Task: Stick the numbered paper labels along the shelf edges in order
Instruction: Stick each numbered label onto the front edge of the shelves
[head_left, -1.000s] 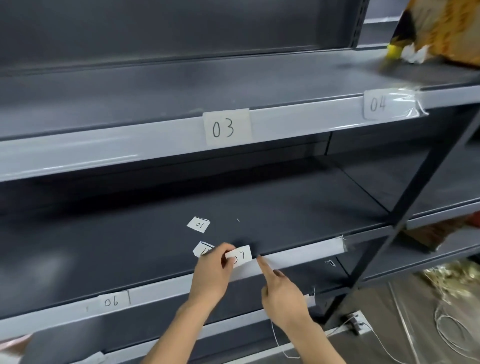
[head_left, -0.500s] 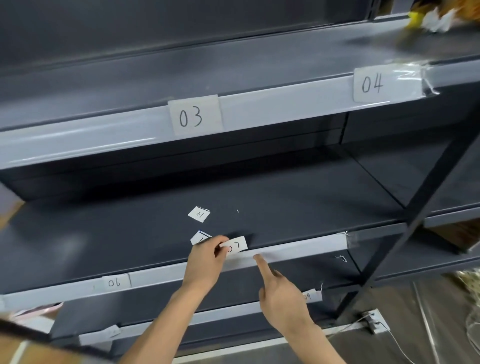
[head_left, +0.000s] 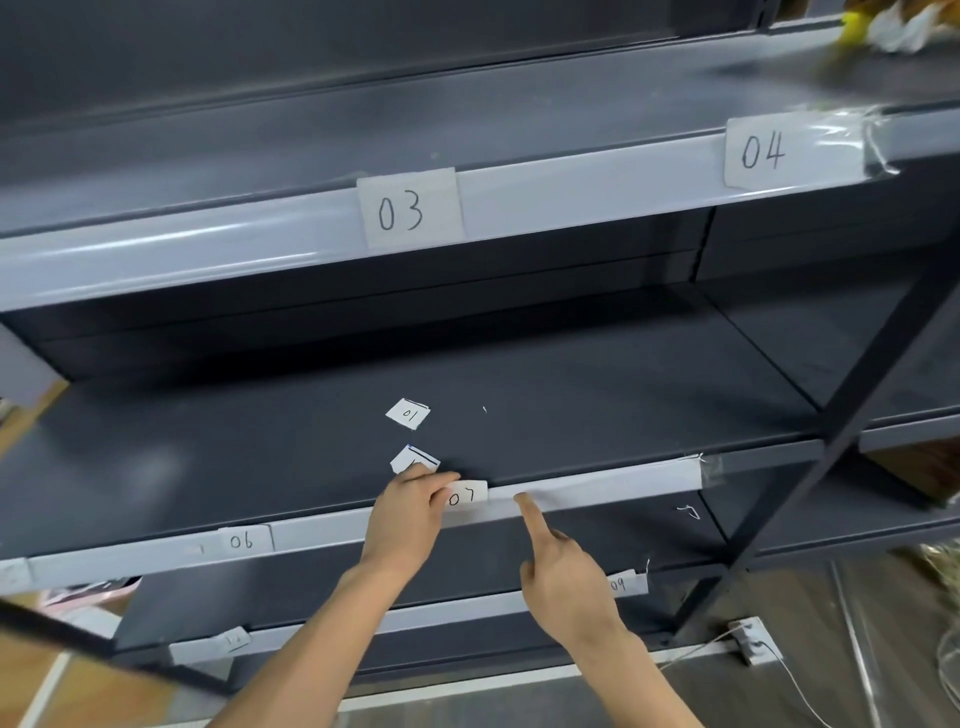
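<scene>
On the middle shelf's pale edge strip (head_left: 613, 486), a small paper label 07 (head_left: 467, 497) lies against the strip. My left hand (head_left: 405, 519) holds it there, thumb on its left part and fingers over the shelf top. My right hand (head_left: 566, 577) points its index finger up, the tip touching the strip just right of the label. Label 06 (head_left: 241, 540) is stuck further left on the same strip. Labels 03 (head_left: 408, 210) and 04 (head_left: 763, 150) are on the upper shelf edge.
Two loose labels lie on the middle shelf: 01 (head_left: 409, 414) and another (head_left: 410, 458) partly under my left fingers. Label 09 (head_left: 623, 584) and one more label (head_left: 234, 639) sit on the lower edge. A dark upright post (head_left: 852, 395) stands at the right. Cables lie on the floor.
My head has shifted, so the shelves sit a little differently in view. Both hands stay at the 07 label, with the right fingertip still just right of it.
</scene>
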